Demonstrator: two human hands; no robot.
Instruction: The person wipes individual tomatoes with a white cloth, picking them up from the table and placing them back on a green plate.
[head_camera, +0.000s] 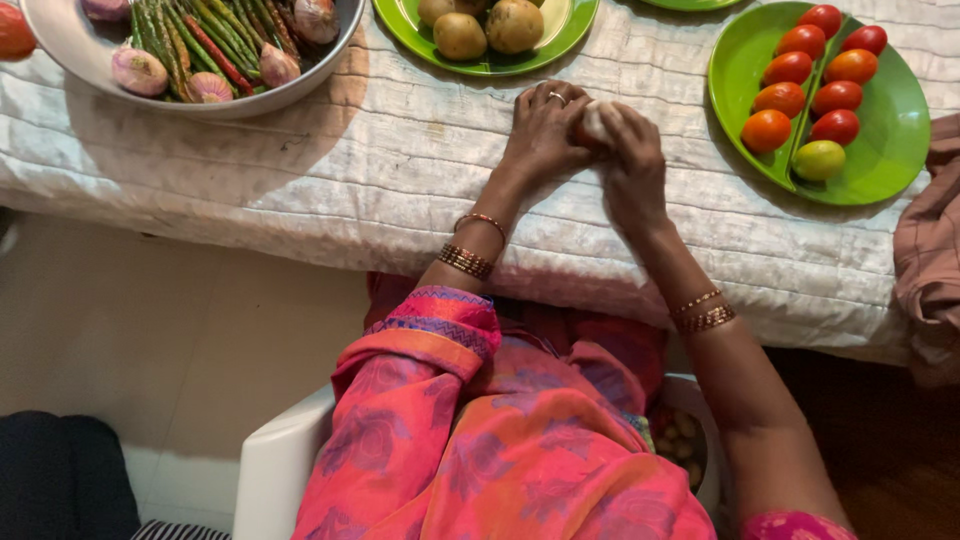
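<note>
Left hand (545, 128) and right hand (630, 160) close their fingers (612, 118) around a pale bulb (595, 122). Judged light, firm, papery-skinned; grip its sides between fingertips.

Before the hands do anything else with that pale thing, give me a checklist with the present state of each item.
1. Both hands on the pale round item: ok; left hand and right hand close around it together.
2. What the item is: cannot tell; the fingers hide most of it.
3. Hands over the white cloth, not off the edge: ok.
4. Plate of tomatoes apart from the hands: ok.
5. Plate of potatoes apart from the hands: ok, just beyond the knuckles.
6. Bowl of onions and chillies fully on the table: cannot tell; the frame cuts it.
</note>
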